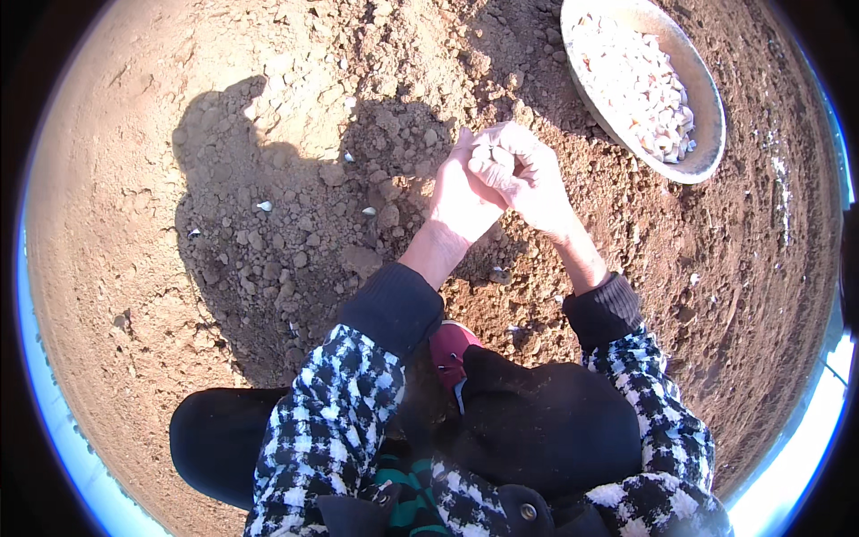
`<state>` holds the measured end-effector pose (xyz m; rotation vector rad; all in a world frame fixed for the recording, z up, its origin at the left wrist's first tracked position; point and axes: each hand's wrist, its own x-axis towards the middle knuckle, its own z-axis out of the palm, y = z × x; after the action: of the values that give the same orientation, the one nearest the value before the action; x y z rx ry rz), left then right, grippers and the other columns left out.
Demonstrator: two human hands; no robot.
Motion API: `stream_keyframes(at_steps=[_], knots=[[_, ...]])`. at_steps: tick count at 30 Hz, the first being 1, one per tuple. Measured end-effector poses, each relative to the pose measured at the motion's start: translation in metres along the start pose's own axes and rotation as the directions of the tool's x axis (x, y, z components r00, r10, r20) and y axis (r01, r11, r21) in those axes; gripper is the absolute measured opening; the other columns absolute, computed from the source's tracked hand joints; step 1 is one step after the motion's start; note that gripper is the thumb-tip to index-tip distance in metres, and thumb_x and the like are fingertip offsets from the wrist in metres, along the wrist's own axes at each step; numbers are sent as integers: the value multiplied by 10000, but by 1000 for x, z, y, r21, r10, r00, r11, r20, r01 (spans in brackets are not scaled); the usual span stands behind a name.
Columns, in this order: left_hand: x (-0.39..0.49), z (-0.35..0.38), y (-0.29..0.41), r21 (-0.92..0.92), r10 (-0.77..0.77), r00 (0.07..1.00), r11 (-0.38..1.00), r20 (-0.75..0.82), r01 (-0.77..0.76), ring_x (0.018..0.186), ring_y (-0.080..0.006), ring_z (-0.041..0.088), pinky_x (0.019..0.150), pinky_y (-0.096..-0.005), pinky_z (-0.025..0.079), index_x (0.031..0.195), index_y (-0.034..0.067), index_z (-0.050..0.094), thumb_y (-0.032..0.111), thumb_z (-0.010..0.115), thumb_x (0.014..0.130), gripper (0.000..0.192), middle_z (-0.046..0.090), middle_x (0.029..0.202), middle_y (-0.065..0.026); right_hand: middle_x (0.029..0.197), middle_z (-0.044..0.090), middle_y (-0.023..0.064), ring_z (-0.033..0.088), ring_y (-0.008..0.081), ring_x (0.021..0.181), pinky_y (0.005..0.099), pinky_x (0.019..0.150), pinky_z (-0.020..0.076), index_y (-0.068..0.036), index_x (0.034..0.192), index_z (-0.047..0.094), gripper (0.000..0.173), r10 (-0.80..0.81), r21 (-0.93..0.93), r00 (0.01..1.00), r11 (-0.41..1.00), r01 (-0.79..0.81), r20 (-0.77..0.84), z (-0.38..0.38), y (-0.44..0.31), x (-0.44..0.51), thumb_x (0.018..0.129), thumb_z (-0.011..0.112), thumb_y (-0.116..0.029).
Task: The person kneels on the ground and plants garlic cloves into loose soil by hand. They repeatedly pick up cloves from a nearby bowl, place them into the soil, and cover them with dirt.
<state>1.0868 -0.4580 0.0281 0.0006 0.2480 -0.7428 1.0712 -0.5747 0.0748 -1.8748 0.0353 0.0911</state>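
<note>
My left hand [463, 194] is cupped in front of me, above the loose soil. Small pale pieces that look like garlic cloves [493, 156] rest in it near the fingers. My right hand [537, 178] curls against the left one, its fingertips at these pieces. Glare and the curled fingers hide whether the right hand pinches one. On the soil to the left lie single white cloves, one clove [265, 206] in my shadow and another clove [369, 211] nearer my hands.
A worn, light-rimmed basin [710, 151] with many peeled-apart garlic cloves [644, 94] stands tilted in view at the upper right. Cloddy brown soil [121, 255] spreads all around. My red shoe [451, 352] and dark-trousered knees [550, 423] are just below my hands.
</note>
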Motion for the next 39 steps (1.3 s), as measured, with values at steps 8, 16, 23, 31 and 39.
stream_keyframes(at_steps=[8, 16, 23, 31, 39], knots=[[-36, -20, 4, -38, 118, 939, 990, -325, -137, 744, -215, 561, 739, -351, 517, 1085, 19, 525, 304, 321, 1029, 354, 550, 820, -83, 977, 640, 83, 635, 200, 872, 326, 785, 521, -17, 1094, 627, 315, -332, -137, 943, 935, 328, -10, -16, 0, -2, 887, 651, -252], [-57, -42, 36, -8, 90, 977, 996, -196, -93, 817, -231, 567, 659, -323, 538, 959, 35, 523, 342, 443, 1001, 320, 538, 925, -92, 835, 660, 65, 607, 110, 642, 251, 556, 548, 20, 1061, 638, 179, 128, 67, 683, 991, -116, -719, -208, 74, 56, 930, 576, -87], [-85, -50, 60, 117, 199, 935, 978, -294, -171, 805, -225, 584, 598, -335, 577, 909, 52, 548, 340, 469, 994, 311, 556, 848, -74, 942, 665, 69, 633, 140, 737, 276, 582, 545, -1, 1098, 634, 234, 230, -13, 747, 952, -305, -624, -238, 116, 88, 902, 552, -99], [-104, -60, 68, 181, 272, 833, 961, -483, -209, 803, -233, 604, 610, -336, 563, 906, 56, 580, 321, 468, 995, 302, 572, 809, -67, 1010, 681, 76, 640, 152, 873, 295, 702, 526, -40, 1152, 640, 266, 61, -359, 895, 902, -239, -443, -215, 126, 150, 920, 545, -129], [-110, -52, 72, 222, 310, 831, 948, -463, -230, 823, -232, 586, 621, -330, 555, 979, 38, 563, 301, 461, 998, 283, 573, 868, -73, 1247, 550, 142, 659, 232, 898, 327, 634, 575, -95, 1360, 503, 447, 193, -791, 964, 554, -259, -181, -176, 108, 187, 913, 483, -103]])
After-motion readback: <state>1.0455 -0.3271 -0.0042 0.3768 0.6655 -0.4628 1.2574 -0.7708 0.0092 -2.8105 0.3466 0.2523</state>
